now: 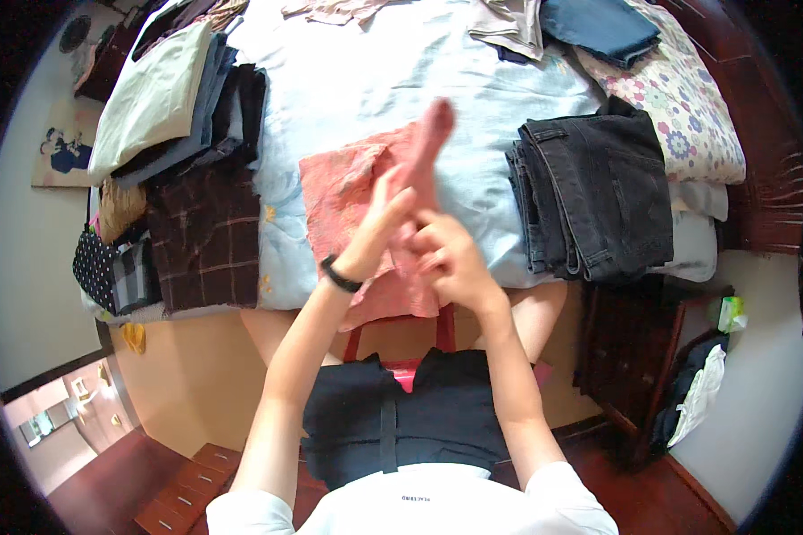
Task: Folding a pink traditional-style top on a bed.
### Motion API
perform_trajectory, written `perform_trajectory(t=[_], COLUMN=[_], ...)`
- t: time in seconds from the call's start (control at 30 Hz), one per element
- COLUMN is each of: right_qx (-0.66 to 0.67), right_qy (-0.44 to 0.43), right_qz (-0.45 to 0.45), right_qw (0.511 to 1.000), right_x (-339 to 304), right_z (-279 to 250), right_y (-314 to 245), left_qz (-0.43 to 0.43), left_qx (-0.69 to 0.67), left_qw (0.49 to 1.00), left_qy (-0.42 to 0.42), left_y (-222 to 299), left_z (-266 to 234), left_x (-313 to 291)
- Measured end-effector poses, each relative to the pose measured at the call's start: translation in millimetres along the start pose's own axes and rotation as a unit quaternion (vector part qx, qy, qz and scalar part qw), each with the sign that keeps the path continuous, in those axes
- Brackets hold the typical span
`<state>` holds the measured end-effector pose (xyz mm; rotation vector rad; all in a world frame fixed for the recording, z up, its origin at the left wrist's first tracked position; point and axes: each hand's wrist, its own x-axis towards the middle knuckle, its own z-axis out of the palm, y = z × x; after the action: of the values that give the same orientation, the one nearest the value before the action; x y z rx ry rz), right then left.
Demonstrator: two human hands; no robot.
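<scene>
A pink cloth [366, 205] with a faded, mottled look lies at the near edge of the bed [375, 80], partly hanging over it. Both hands hold it: the left hand [388, 209] pinches a rolled-up strip that rises toward the bed's middle, and the right hand [446, 259] grips the same strip lower down. One stack of black jeans [598, 196] sits by the right edge, and one pile of folded clothes [174, 98] lies along the left edge.

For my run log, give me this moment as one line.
left hand: grips pink garment | right hand: pinches its fold | surface: bed | nearby: folded black jeans
</scene>
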<state>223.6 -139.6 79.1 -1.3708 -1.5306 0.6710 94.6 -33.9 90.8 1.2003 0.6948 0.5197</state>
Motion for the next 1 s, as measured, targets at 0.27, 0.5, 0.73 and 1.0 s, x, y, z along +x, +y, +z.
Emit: perform_trajectory(t=[0.27, 0.5, 0.73, 1.0], right_qx=[-0.278, -0.133, -0.008, -0.024], right_qy=[-0.139, -0.185, 0.038, 0.081], right_qz=[0.034, 0.099, 0.251, 0.152], right_qw=[0.95, 0.969, 0.967, 0.985], right_x=[-39.2, -96.5, -68.7, 39.2], right_z=[55.3, 55.4, 3.5, 10.0], right_y=[-42.4, -66.8, -48.5, 14.5], left_qz=[-0.133, -0.141, 0.079, -0.021], left_qx=[-0.082, -0.022, 0.141, -0.042], left_qw=[0.976, 0.979, 0.965, 0.994], left_qy=[0.149, 0.142, 0.207, 0.094], left_y=[-4.4, -35.0, -53.4, -36.4], left_z=[-69.0, -54.7, -48.6, -42.9], left_x=[-25.3, -15.0, -10.4, -62.0])
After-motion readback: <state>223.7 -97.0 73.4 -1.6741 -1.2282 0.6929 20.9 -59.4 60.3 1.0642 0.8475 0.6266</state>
